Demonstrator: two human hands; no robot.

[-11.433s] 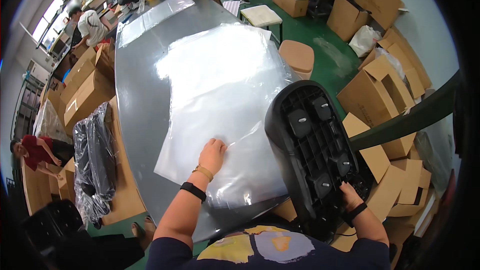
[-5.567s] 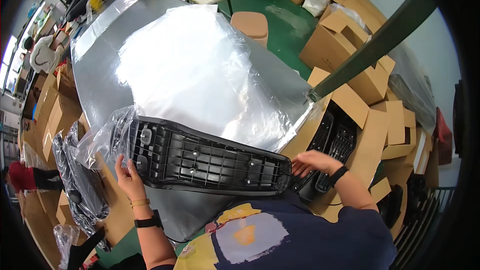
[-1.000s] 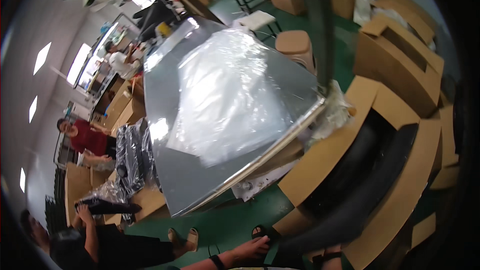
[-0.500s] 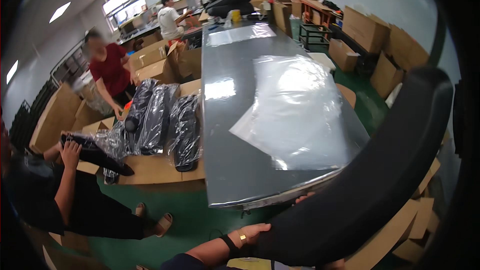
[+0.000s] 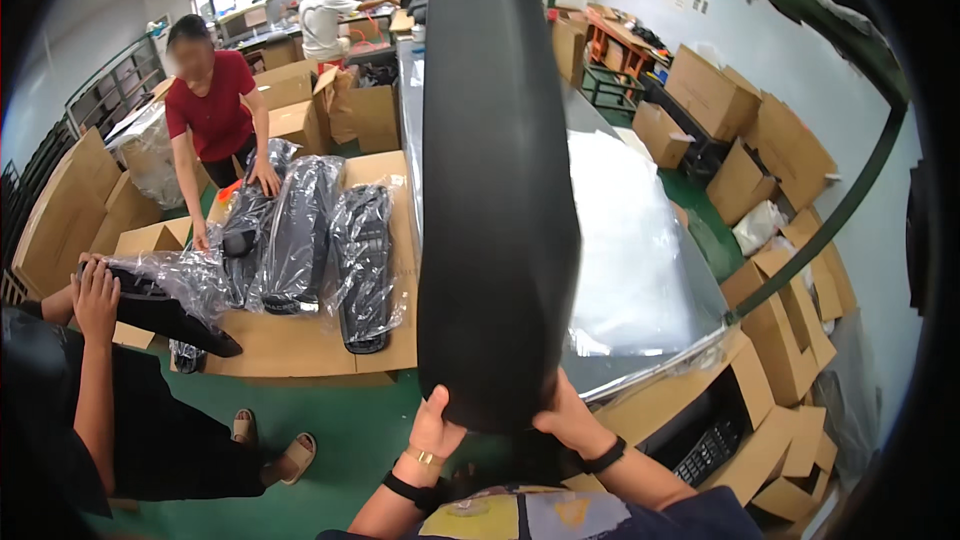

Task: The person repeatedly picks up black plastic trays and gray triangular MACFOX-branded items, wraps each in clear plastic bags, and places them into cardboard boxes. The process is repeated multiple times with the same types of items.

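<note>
Noted at left: plastic-wrapped seats (image 5: 303,235) lying on cardboard (image 5: 290,348). From where I stand, the wearer's left hand (image 5: 437,430) clasps the lower left corner of a long black seat (image 5: 495,200), raised end-up, overlapping the view of a grey table (image 5: 600,372). The right hand (image 5: 575,418) clasps its lower right corner. Clear sheets (image 5: 625,260) cover part of the tabletop.

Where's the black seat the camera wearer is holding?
Head view, centre: the seat has its lower end between the left grip and right grip, with wrapped seats to its left and plastic sheets to its right.
</note>
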